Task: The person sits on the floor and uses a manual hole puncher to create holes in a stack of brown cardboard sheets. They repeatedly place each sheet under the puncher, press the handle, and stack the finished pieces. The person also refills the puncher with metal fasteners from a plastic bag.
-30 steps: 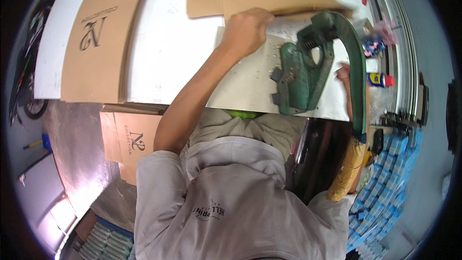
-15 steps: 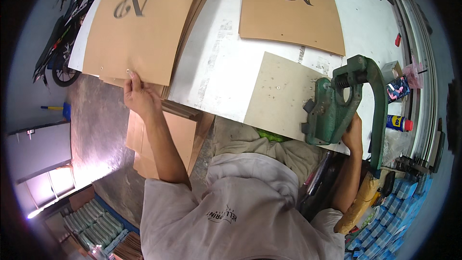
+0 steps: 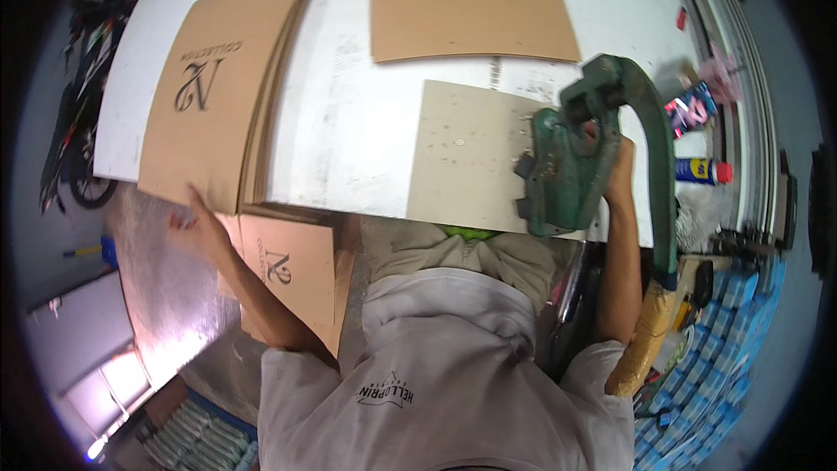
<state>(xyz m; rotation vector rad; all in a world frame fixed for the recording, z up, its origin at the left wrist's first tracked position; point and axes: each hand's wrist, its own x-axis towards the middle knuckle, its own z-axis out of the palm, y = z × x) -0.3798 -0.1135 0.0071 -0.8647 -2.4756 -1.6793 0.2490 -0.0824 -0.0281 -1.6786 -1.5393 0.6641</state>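
Note:
At the table's left front, a stack of brown printed card sheets (image 3: pixel 231 61) lies with its front edge at the table edge. My left hand (image 3: pixel 205 227) is at that front edge, somewhat blurred, one finger up against the top sheet and the others spread below. On the right stands a green metal hand press (image 3: pixel 567 179) with a curved arm. My right hand (image 3: pixel 620 166) is behind the press, and a bit of finger shows through the gap in its frame; it appears wrapped round the press, though most fingers are hidden. Beneath the press lies a grey board (image 3: pixel 462 148).
Another pile of brown printed sheets (image 3: pixel 475 26) lies at the far middle of the white table (image 3: pixel 340 122). More brown sheets (image 3: pixel 301 253) sit below the table edge. A blue spray can (image 3: pixel 696 171) with a red cap lies on the right.
My left hand has let go of the top sheet, which now lies on the left stack. My right hand has shifted upward along the press. The whole view has shifted.

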